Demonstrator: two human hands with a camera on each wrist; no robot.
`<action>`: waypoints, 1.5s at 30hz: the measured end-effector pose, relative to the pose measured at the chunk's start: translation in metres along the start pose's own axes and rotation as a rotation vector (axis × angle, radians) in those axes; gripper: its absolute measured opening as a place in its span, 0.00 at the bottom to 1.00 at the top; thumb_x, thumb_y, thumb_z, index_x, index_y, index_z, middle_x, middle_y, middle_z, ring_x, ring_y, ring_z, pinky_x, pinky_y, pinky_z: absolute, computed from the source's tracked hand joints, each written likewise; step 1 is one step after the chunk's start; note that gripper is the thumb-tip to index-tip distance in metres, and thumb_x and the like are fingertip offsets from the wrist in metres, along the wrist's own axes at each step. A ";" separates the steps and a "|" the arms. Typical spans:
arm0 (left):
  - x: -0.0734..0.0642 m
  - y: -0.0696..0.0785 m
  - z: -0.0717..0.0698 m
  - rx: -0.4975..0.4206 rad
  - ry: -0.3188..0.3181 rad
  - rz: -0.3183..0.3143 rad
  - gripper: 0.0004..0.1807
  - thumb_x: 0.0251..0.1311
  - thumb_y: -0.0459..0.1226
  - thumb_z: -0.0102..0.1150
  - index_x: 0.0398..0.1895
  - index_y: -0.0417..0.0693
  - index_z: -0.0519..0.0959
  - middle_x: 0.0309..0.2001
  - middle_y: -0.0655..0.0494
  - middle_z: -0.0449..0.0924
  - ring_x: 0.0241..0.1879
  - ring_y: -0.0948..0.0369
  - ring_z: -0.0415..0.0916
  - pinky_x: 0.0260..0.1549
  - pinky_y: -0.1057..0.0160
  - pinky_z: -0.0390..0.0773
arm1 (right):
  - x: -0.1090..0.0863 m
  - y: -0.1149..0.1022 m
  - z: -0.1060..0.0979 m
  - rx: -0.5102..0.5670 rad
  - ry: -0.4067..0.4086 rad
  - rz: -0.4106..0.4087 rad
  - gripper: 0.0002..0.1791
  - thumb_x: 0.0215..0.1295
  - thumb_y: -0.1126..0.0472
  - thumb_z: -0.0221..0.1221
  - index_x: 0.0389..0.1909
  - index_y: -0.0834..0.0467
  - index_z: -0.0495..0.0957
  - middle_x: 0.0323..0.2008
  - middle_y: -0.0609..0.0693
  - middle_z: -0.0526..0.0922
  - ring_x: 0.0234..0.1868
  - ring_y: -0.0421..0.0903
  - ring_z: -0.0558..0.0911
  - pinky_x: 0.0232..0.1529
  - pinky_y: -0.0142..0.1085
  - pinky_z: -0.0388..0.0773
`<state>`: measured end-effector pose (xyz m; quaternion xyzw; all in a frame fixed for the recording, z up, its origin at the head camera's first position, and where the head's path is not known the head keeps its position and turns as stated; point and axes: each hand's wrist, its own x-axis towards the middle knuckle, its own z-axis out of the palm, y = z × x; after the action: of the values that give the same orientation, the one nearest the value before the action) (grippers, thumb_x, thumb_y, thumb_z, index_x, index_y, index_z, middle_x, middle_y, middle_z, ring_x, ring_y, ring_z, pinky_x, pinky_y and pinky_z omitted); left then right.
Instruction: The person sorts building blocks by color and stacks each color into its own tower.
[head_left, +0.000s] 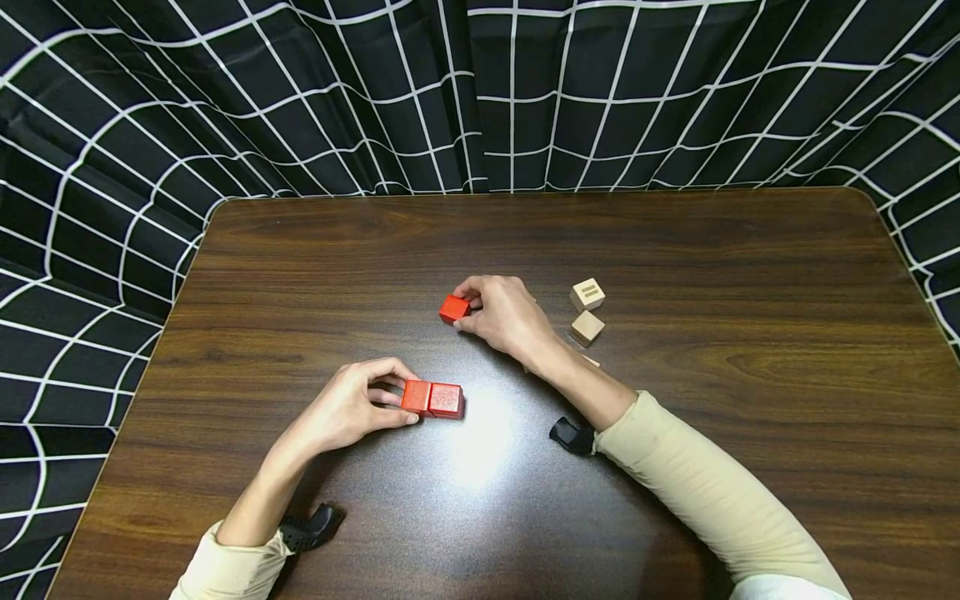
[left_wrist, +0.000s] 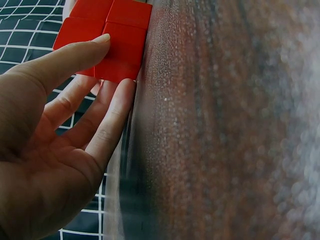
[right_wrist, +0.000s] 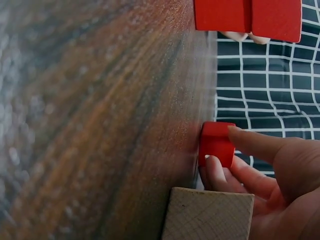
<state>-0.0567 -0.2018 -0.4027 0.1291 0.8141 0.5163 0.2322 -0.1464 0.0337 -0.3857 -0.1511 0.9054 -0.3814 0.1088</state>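
Observation:
Red wooden blocks [head_left: 447, 400] stand pushed together, stacked two high, as the left wrist view shows. My left hand [head_left: 352, 406] holds this stack at its left end, thumb on the near side and fingers behind. In the left wrist view, the thumb of the left hand [left_wrist: 55, 115] lies across the red blocks [left_wrist: 122, 50]. Farther back on the table, my right hand [head_left: 510, 317] pinches a single red block [head_left: 454, 309] between thumb and fingers. The right wrist view shows that block [right_wrist: 217, 145] at the table surface, with the right hand [right_wrist: 285, 185] around its side.
Right of the right hand, two plain wooden blocks [head_left: 587, 294] [head_left: 587, 327] sit on the brown table [head_left: 750, 333]; the back one bears dark marks. More wood shows partly behind the right forearm. One wooden block [right_wrist: 210, 215] is close in the right wrist view. A black-and-white grid curtain [head_left: 600, 100] hangs behind.

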 end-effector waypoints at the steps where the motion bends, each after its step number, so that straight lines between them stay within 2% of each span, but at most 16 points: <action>1: 0.000 0.000 0.000 0.001 0.001 0.001 0.18 0.47 0.26 0.75 0.41 0.46 0.81 0.42 0.50 0.83 0.39 0.59 0.85 0.40 0.65 0.86 | 0.000 0.000 0.000 -0.002 0.001 0.000 0.19 0.54 0.63 0.73 0.48 0.58 0.84 0.40 0.51 0.87 0.41 0.43 0.85 0.46 0.36 0.83; 9: 0.001 -0.001 0.000 0.003 0.000 0.014 0.18 0.47 0.26 0.75 0.41 0.46 0.81 0.42 0.49 0.83 0.40 0.59 0.85 0.41 0.65 0.86 | -0.002 0.000 -0.001 -0.008 -0.003 0.005 0.18 0.56 0.63 0.72 0.49 0.58 0.84 0.42 0.51 0.87 0.42 0.44 0.85 0.46 0.36 0.83; 28: 0.001 -0.001 0.000 0.004 0.009 0.025 0.18 0.46 0.26 0.76 0.41 0.46 0.81 0.41 0.50 0.82 0.39 0.59 0.85 0.41 0.65 0.86 | -0.010 -0.005 -0.009 0.146 -0.050 0.018 0.19 0.58 0.65 0.70 0.51 0.56 0.83 0.42 0.52 0.88 0.42 0.42 0.86 0.43 0.34 0.84; 38: 0.000 -0.001 -0.002 0.012 0.009 0.035 0.18 0.47 0.27 0.76 0.40 0.46 0.81 0.41 0.50 0.82 0.40 0.59 0.84 0.41 0.65 0.85 | -0.019 -0.008 -0.013 0.257 -0.029 0.036 0.17 0.59 0.62 0.70 0.50 0.53 0.84 0.44 0.50 0.87 0.43 0.42 0.86 0.44 0.35 0.83; 45: 0.001 -0.001 0.000 0.001 0.007 0.036 0.18 0.46 0.25 0.75 0.40 0.45 0.81 0.41 0.50 0.82 0.39 0.59 0.84 0.41 0.64 0.86 | -0.024 -0.010 -0.014 0.251 0.001 0.004 0.18 0.57 0.59 0.72 0.50 0.49 0.85 0.45 0.47 0.85 0.44 0.42 0.85 0.44 0.35 0.81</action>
<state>-0.0574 -0.2023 -0.4035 0.1419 0.8128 0.5205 0.2198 -0.1267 0.0450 -0.3671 -0.1343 0.8509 -0.4917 0.1270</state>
